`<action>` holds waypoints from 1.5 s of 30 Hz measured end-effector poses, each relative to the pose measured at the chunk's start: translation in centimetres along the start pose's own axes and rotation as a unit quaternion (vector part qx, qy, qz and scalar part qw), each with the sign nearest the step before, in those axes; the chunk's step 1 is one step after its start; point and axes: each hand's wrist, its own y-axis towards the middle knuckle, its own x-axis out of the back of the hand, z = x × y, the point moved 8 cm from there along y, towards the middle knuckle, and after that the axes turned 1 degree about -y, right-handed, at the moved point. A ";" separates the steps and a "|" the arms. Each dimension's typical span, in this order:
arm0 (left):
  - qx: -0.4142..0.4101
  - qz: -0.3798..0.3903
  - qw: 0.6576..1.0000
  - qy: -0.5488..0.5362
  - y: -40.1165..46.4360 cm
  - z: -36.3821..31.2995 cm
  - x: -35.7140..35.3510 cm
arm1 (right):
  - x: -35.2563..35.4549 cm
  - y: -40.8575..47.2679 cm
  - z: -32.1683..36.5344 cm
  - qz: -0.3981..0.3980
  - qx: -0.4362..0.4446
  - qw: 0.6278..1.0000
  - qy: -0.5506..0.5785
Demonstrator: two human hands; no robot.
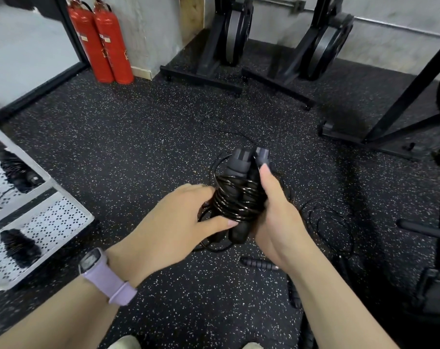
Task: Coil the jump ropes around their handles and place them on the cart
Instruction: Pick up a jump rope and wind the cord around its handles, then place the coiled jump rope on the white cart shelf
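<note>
A black jump rope (235, 197) is in front of me, its two handles side by side with thin black cord wound round their middle. My right hand (276, 215) grips the handles from the right, thumb up along them. My left hand (173, 222) holds the coil from the left, thumb across the lower cord. Loose loops hang below. A white perforated cart (62, 215) stands at the left; coiled ropes (20, 244) lie on its shelves. Another rope (324, 222) lies loose on the floor at the right, one handle (260, 263) near my right wrist.
Dark speckled rubber floor (138, 137) spreads ahead. Two red fire extinguishers (103, 41) stand at the back left by a wall. Black exercise machines (229, 44) line the back. A black rack frame (400, 102) stands at the right.
</note>
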 end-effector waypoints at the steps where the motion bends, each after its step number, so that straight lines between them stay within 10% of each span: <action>1: -0.001 -0.008 1.000 -0.009 0.0 0.0 0.0 | -0.1 0.0 0.1 0.007 0.000 1.000 -0.009; 9: 0.010 -0.034 0.992 -0.117 -0.3 0.5 0.5 | 2.5 0.6 -0.7 -0.005 0.006 0.978 -0.210; 32: 0.118 -0.094 0.975 -0.164 -4.4 10.4 5.5 | -9.4 6.0 -2.8 -0.085 -0.030 0.996 -0.017; 45: 0.293 -0.238 0.873 -0.310 -14.0 27.7 7.1 | -26.3 10.7 -16.9 0.051 -0.028 0.974 -0.220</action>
